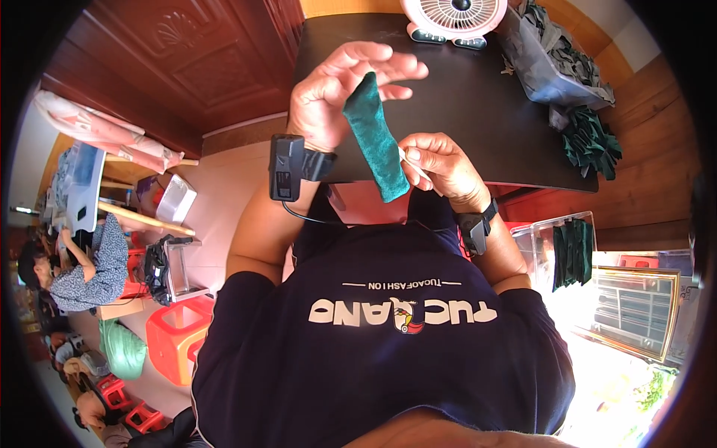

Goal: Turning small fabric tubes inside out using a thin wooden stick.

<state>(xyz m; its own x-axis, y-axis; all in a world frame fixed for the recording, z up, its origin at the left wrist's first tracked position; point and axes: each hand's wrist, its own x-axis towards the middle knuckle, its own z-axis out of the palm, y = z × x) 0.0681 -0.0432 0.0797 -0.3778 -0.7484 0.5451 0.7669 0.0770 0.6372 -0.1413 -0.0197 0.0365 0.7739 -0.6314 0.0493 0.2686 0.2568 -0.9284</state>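
A dark green velvety fabric strip (376, 142), long and narrow with a pointed upper end, hangs in front of me above the table's near edge. My left hand (328, 93) is behind and beside its upper end, fingers stretched out and apart. Whether the left thumb touches the cloth is hard to see. On the strip's right side, my right hand (444, 168) pinches a thin white stick-like piece (415, 166). That piece meets the strip's right edge; whether it goes inside the fabric cannot be made out.
On the dark table (478, 112) stands a pink-and-white fan (457, 16). A clear bin (553, 71) of grey-green cloth pieces is at the far right, with bundled green strips (590, 142) below it. More green strips (573, 254) hang over a clear container (534, 243). Red stools (175, 336) stand left.
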